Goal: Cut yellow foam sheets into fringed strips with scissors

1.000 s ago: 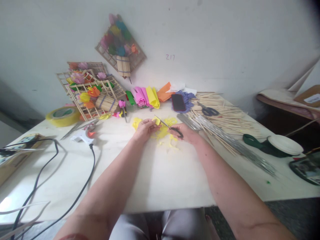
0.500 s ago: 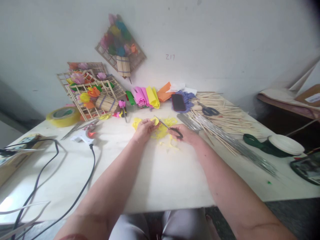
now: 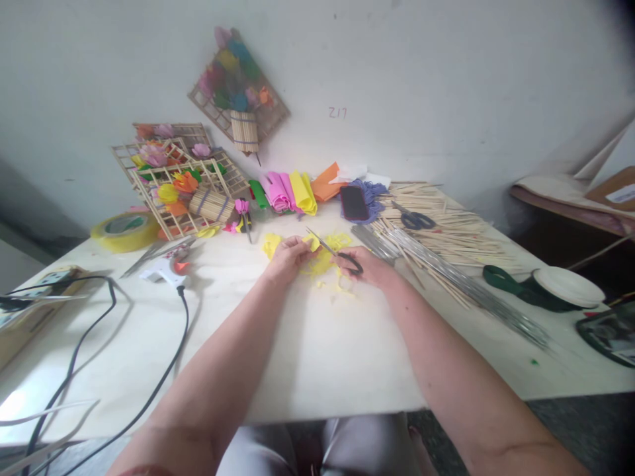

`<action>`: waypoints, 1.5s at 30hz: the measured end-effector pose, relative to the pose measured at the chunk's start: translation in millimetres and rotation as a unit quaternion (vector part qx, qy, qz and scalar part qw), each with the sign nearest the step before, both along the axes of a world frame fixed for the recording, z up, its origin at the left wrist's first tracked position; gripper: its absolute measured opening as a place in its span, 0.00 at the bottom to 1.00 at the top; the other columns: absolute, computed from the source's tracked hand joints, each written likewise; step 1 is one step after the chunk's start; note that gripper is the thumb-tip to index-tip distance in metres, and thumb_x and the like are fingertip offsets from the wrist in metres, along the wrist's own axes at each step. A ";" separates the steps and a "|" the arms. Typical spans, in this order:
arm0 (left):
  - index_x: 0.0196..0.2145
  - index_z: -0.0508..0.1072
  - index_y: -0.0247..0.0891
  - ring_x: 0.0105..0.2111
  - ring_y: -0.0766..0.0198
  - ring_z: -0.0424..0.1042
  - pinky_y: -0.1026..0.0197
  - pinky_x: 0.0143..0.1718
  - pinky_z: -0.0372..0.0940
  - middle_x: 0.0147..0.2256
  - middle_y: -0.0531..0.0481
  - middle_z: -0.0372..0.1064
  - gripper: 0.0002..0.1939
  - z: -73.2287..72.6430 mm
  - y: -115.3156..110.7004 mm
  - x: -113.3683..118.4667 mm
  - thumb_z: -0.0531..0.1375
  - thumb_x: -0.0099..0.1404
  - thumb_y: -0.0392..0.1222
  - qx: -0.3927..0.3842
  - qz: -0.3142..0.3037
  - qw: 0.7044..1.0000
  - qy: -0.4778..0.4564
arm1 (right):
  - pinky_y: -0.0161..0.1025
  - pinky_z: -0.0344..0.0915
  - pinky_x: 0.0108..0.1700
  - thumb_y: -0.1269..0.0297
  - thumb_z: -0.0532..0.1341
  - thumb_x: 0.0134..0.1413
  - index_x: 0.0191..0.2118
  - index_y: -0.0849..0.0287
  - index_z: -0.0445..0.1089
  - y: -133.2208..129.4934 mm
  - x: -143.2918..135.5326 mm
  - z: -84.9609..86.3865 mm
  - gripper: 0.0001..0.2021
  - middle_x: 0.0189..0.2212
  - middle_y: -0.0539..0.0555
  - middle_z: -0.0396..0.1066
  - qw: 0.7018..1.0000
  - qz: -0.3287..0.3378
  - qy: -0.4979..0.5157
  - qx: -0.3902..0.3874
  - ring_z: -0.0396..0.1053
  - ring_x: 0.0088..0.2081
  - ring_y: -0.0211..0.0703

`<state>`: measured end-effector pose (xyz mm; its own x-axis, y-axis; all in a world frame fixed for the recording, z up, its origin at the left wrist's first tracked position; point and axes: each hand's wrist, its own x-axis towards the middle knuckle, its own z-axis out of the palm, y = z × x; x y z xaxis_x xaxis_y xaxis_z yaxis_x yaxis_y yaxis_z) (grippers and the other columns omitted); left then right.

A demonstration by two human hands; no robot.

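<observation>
Between thumb and fingers, my left hand (image 3: 290, 256) pinches a small piece of yellow crepe paper (image 3: 313, 243). My right hand (image 3: 366, 263) is closed around the dark handles of a pair of scissors (image 3: 331, 249), whose blades point up and left beside that piece. Under and behind the hands lies a heap of thin yellow paper scraps (image 3: 325, 264). More yellow paper (image 3: 271, 244) sits just left of my left hand, partly covered by it. Whether the blades touch the held piece is too small to tell.
Left stand a hot glue gun (image 3: 166, 271) with its cord, a tape roll (image 3: 124, 231), a power strip (image 3: 44, 291) and stick frames with paper flowers (image 3: 173, 185). Crepe rolls (image 3: 278, 192) and a phone (image 3: 354, 203) lie behind; sticks (image 3: 446, 231), wires (image 3: 461, 284) and green ribbon (image 3: 520, 287) lie right.
My left hand and the yellow piece have shifted very slightly, and the piece's angle against the scissors differs a little. My right hand stays in nearly the same place.
</observation>
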<state>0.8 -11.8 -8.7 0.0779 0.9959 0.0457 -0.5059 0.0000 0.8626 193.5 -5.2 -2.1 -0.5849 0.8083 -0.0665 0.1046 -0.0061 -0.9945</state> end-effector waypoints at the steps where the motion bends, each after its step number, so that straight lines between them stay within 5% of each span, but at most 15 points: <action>1: 0.21 0.64 0.32 0.30 0.62 0.73 0.64 0.32 0.66 0.21 0.52 0.68 0.12 0.0 0.0 0.1 0.66 0.45 0.37 0.000 0.000 1.000 -0.001 | 0.28 0.45 0.12 0.57 0.62 0.41 0.21 0.62 0.60 0.1 -0.1 0.1 0.14 0.12 0.43 0.57 1.000 0.000 0.001 0.002 0.51 0.12 0.26; 34: 0.23 0.67 0.32 0.30 0.63 0.73 0.61 0.36 0.68 0.26 0.48 0.71 0.10 0.3 1.8 -1.0 0.65 0.47 0.38 -0.006 0.028 1.000 0.005 | 0.30 0.42 0.13 0.57 0.62 0.40 0.20 0.60 0.59 -7.1 -0.8 10.5 0.14 0.11 0.42 0.53 0.999 -0.012 -0.012 0.042 0.48 0.11 0.27; 45: 0.26 0.69 0.32 0.29 0.63 0.73 0.62 0.33 0.67 0.27 0.46 0.72 0.10 2.0 1.0 -0.2 0.64 0.48 0.40 -0.011 0.015 1.000 0.023 | 0.29 0.44 0.12 0.56 0.63 0.39 0.20 0.60 0.59 -1.4 -1.1 2.1 0.15 0.11 0.42 0.55 1.000 -0.011 0.003 0.018 0.49 0.11 0.27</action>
<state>0.6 -10.9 -6.7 0.0503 0.9985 0.0210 -0.4654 0.0048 0.8851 192.3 -6.6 -0.1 -0.5677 0.8226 -0.0334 0.0987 0.0277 -0.9947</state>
